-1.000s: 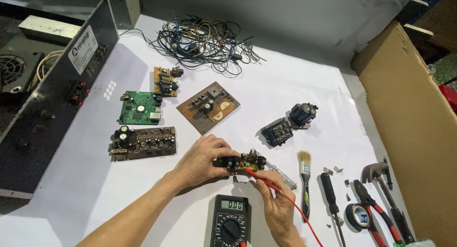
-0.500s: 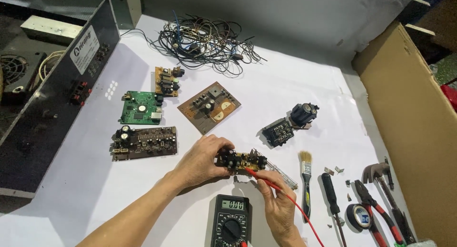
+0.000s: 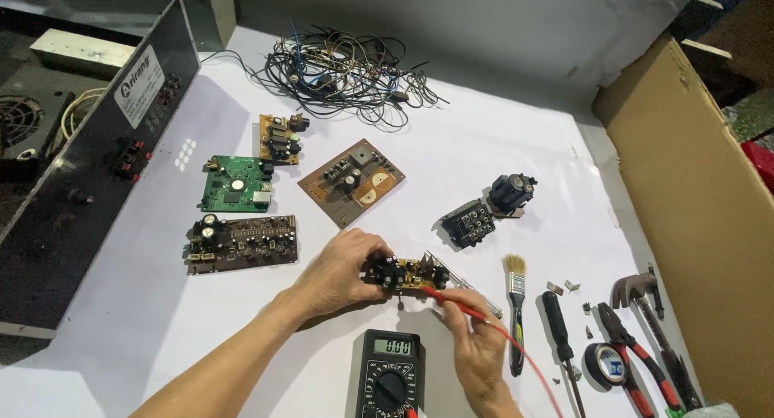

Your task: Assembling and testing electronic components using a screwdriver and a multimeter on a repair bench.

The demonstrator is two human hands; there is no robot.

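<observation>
Near the front edge of the table (image 3: 516, 168), the left hand (image 3: 339, 273) closes its grip on a small circuit board (image 3: 407, 273). The right hand (image 3: 476, 345) pinches a red probe (image 3: 451, 299) against it. The meter (image 3: 389, 378) is on; other boards lie untested.

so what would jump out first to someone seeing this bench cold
Low in the middle, the left hand holds a small circuit board while the right hand presses a red probe to it, with a multimeter just below. A tangle of wires fills the top, and loose boards such as the green board lie at left.
</observation>
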